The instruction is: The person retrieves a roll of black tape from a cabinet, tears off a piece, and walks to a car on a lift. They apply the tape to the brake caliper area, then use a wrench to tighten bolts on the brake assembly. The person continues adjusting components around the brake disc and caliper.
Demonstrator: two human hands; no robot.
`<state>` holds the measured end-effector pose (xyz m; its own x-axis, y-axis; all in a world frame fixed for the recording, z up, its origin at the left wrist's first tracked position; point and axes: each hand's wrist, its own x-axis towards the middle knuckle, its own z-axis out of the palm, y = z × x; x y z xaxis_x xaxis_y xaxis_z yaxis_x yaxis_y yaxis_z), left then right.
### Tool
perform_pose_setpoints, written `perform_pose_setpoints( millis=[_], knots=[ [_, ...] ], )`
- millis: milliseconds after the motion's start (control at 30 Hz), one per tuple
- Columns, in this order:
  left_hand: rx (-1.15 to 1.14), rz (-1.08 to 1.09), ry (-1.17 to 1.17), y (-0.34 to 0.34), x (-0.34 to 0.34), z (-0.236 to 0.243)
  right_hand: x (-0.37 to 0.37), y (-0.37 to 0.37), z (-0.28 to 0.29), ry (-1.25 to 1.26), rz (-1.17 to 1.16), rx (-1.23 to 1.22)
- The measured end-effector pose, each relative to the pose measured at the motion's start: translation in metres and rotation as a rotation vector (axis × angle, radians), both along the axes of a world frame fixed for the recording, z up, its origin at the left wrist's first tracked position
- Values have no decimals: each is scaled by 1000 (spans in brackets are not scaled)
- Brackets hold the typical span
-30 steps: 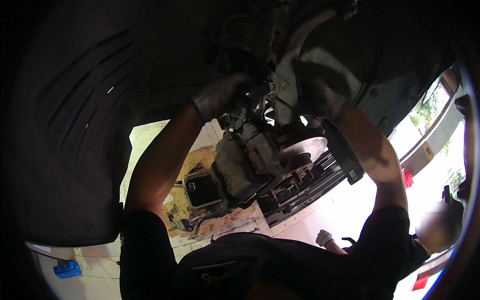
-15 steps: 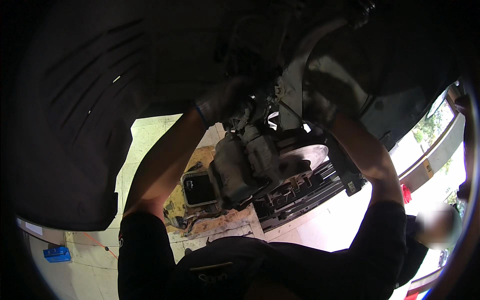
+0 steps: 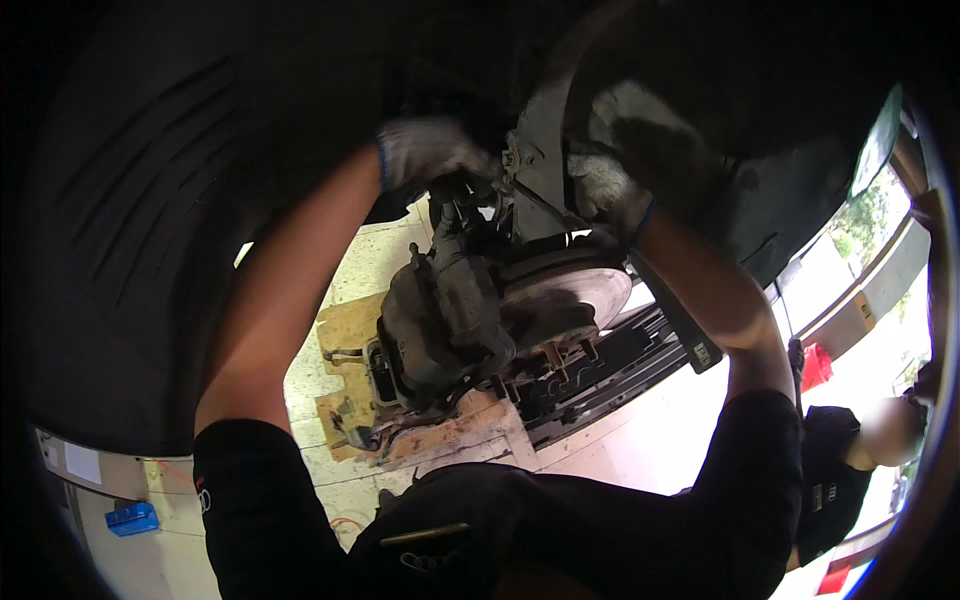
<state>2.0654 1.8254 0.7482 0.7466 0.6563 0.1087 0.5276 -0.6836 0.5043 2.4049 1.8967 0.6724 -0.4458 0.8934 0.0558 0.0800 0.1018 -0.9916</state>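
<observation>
Both my hands wear pale work gloves and are raised inside a dark wheel well. My left hand [image 3: 432, 152] reaches in beside the upright metal knuckle arm [image 3: 543, 150], its fingers bent at the dark parts above the brake caliper [image 3: 462, 285]. On the other side of that arm is my right hand [image 3: 603, 188], fingers curled in; what they grip is hidden. A thin rod or line [image 3: 540, 203] crosses the arm between the hands. Below them sits the brake disc [image 3: 575, 298], with wheel studs [image 3: 555, 355] at its face.
The slotted wheel-well liner [image 3: 140, 190] curves round on the left. Under the brake lie stained cardboard [image 3: 350, 310] and a dark lift rail [image 3: 610, 365]. A blue box [image 3: 132, 518] stands at lower left. Another person [image 3: 835, 480] is at right, near a red container [image 3: 816, 367].
The view has shifted, so the brake sits farther left. My gloves, blurred and dark before, now show more clearly. The other person shows more at the right.
</observation>
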Motion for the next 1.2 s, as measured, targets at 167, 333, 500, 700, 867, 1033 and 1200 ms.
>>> perform_pose_setpoints(
  millis=[167, 333, 500, 700, 867, 1033, 1200],
  knots=[
    [-590, 67, -574, 2, -30, -48, -17, -19, 7, -266, -164, 229],
    [-739, -43, -741, -2, -26, -61, -34, -31, 8, -363, -142, 357],
    [-670, -53, -742, 6, -30, -69, -35, -23, 3, -548, -68, 571],
    [-804, 5, -875, 14, -38, -86, -56, -48, 21, -137, -395, -76],
    [-58, -51, -640, 9, -44, -75, -71, -92, 87, -1088, -136, 724],
    [-85, -89, -699, 0, -49, -74, -112, -146, 112, -1018, -318, 1266],
    [-234, -23, -788, 3, -45, -78, -170, -177, 128, -1331, -129, 1639]
  ],
)
